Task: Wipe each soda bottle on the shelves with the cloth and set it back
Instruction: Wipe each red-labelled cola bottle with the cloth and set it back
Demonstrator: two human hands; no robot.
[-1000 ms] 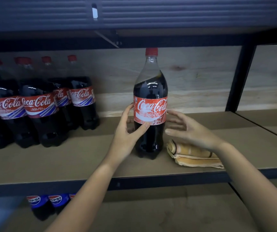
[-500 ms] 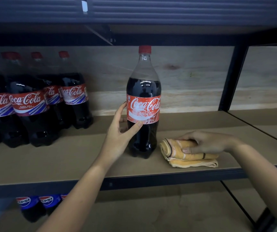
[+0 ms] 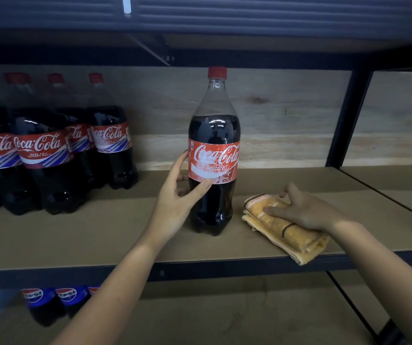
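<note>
Head view: a tall clear plastic Coca-Cola bottle (image 3: 213, 155) with a red cap, dark cola up to its shoulder and a red label stands upright near the middle of the brown board shelf (image 3: 100, 232), apart from the rest. Its label looks scuffed, with whitish worn patches across the lettering. At the left of the same shelf stands a group of matching Coca-Cola bottles (image 3: 50, 155), 4 red caps showing, packed close together and reaching back toward the pale plywood back panel (image 3: 287, 115). Just to the right of the single bottle lies a folded orange-yellow cloth with dark brown stripes (image 3: 287, 232), its near corner hanging over the shelf's dark metal front rail (image 3: 224, 268). A black metal upright (image 3: 346, 118) divides this bay from the next one on the right. On the lower shelf, at the bottom left, the blue labels of the Pepsi bottles (image 3: 50, 297) show, at least 2 of them. A dark ribbed surface runs across the top of the frame.

The left hand (image 3: 177, 202) reaches in from below and grasps the single bottle at label height, thumb across the front under the label and fingers round the left side and back. The right hand (image 3: 302, 210) rests palm down on the cloth, thumb pressed on the fabric and fingers bent over its far edge, gripping it.
</note>
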